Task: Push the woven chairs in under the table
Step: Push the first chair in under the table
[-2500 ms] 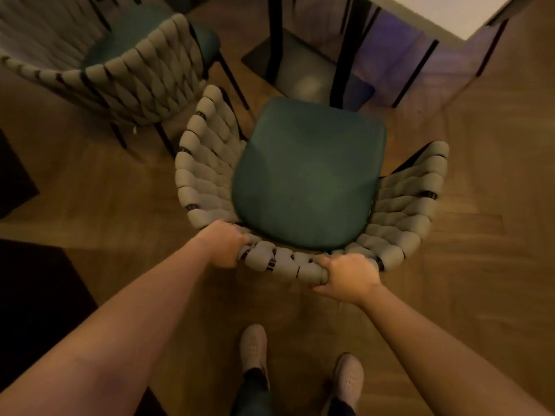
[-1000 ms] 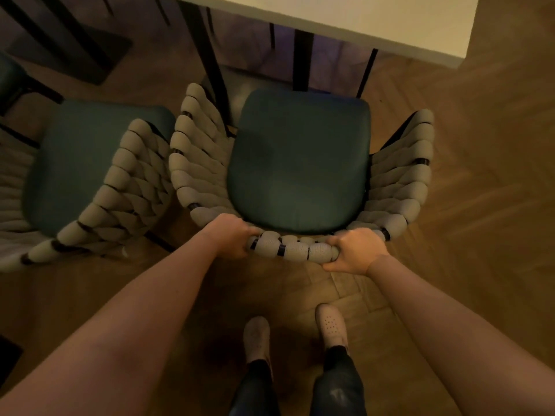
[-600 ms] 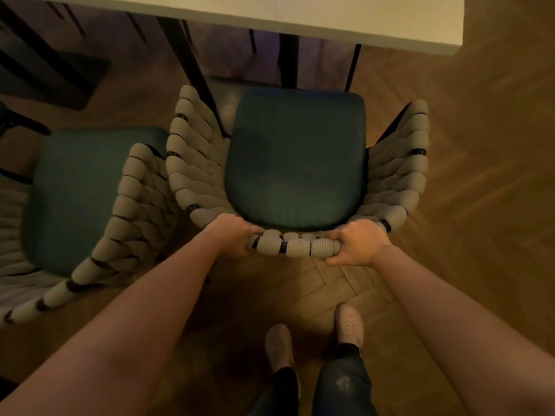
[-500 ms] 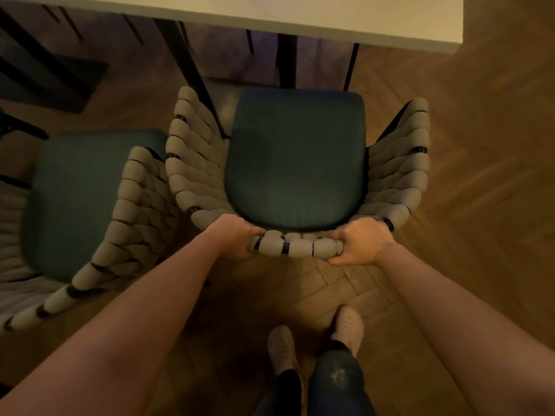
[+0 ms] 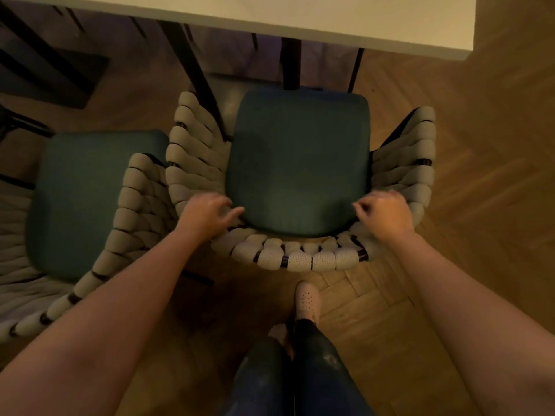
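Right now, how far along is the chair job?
Done: the front chair squarely faces the table, but its whole seat still shows short of the table edge. In hand: nothing. The left hand and right hand are loose-fingered over its back corners, gripping nothing. Left: push it under, then the left chair, which is angled and farther out.

A green-cushioned woven chair (image 5: 297, 163) is standing upright facing the white table (image 5: 300, 13); its twin (image 5: 90, 199) is sitting angled, farther from the table.
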A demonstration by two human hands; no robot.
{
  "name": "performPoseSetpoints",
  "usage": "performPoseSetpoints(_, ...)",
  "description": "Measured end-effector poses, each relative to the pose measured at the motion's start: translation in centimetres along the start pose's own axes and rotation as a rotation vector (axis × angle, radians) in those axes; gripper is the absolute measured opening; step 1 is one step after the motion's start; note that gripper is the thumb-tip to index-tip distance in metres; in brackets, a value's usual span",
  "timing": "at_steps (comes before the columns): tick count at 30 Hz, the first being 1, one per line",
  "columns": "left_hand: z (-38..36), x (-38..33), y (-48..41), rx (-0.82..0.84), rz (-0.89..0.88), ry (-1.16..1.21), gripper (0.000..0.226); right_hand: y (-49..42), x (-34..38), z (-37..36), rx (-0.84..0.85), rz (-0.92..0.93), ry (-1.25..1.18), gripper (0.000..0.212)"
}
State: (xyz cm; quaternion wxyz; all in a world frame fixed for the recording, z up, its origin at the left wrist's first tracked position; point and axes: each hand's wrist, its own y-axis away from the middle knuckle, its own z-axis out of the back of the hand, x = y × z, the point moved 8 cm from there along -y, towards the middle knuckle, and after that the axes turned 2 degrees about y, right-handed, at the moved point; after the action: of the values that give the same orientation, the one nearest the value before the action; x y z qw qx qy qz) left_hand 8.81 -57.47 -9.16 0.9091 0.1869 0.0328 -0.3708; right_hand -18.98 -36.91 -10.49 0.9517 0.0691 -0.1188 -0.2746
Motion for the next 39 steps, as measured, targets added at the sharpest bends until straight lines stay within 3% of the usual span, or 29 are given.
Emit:
performPoseSetpoints(2, 1.4, 2.8, -0.9, -0.226, 0.119, -0.074, 0.039, -0.7, -2.5, 0.4, -0.087, -0.189, 0.055, 0.029)
performPoseSetpoints(3, 1.8, 4.2, -1.0, -0.288, 0.231, -0.043, 0.044, -0.5, -3.5, 0.5, -0.12, -0.294, 0.053, 0.034)
performPoseSetpoints(5, 2.0, 6.7, -0.3, -0.362, 0.522, 0.216, 0.062, 0.6, -4.5, 0.8, -0.186, -0.459, 0.003, 0.052)
performPoseSetpoints(8, 0.0, 8.6, 0.8, -0.365, 0.906, 0.707, 0.077, 1.5, -5.9, 1.0, -0.245, -0.683, -0.181, 0.072)
performPoseSetpoints(12, -0.9, 9.7, 0.9, -0.344, 1.085, 0.859, 0.067, 2.5, -8.7, -0.2, -0.263, -1.023, -0.532, 0.068)
performPoseSetpoints(15, -0.9, 9.7, 0.9, -0.369, 1.091, 0.865, 0.056, 2.8, -9.8, -0.8, -0.24, -1.092, -0.585, 0.045)
performPoseSetpoints(17, -0.8, 9.3, 0.9, -0.395, 1.091, 0.887, 0.053, 2.7, -10.0, -0.6, -0.256, -1.087, -0.598, 0.041)
performPoseSetpoints(27, 0.4, 7.5, 1.0, -0.457, 1.056, 0.896, 0.046, 3.3, -10.9, 0.2, -0.311, -1.098, -0.632, 0.042)
performPoseSetpoints(33, 2.4, 8.0, -1.9, -0.437, 0.974, 0.892, 0.063, 3.1, -10.7, 0.3, -0.321, -1.119, -0.688, 0.042)
performPoseSetpoints(39, 3.8, 9.7, -5.0, -0.377, 0.95, 0.823, 0.059, 1.3, -8.7, 0.2, -0.326, -1.12, -0.74, 0.042)
